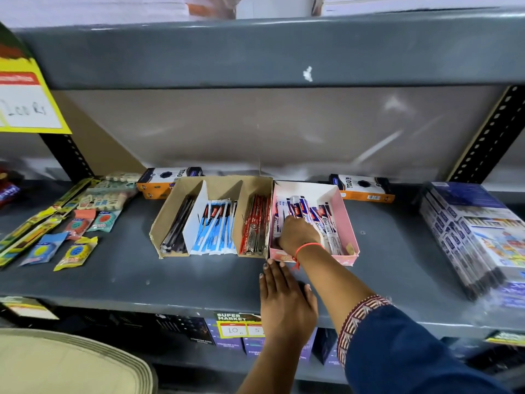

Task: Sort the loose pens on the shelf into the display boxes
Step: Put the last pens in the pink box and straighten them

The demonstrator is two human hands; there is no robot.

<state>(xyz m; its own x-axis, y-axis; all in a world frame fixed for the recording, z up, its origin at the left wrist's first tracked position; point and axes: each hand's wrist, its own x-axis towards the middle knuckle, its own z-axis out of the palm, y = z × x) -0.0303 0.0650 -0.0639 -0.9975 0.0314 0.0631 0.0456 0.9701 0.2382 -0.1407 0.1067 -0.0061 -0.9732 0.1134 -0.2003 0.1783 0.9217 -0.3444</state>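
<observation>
A brown cardboard display box (167,211) on the grey shelf has three compartments: black pens (177,228) at left, blue-and-white packed pens (214,228) in the middle, red pens (255,226) at right. Beside it on the right stands a pink box (345,220) with white-and-blue packed pens (318,220). My right hand (297,233) reaches into the pink box, fingers curled down onto the pens at its left side; whether it grips any is hidden. My left hand (284,302) lies flat and open on the shelf, fingertips touching the pink box's front edge.
Two orange-and-black boxes (167,179) (365,187) stand behind the display boxes. Sharpener and eraser packets (76,237) lie at the left. A stack of wrapped blue packs (471,234) fills the right. The shelf's front edge (170,304) carries price tags (238,327).
</observation>
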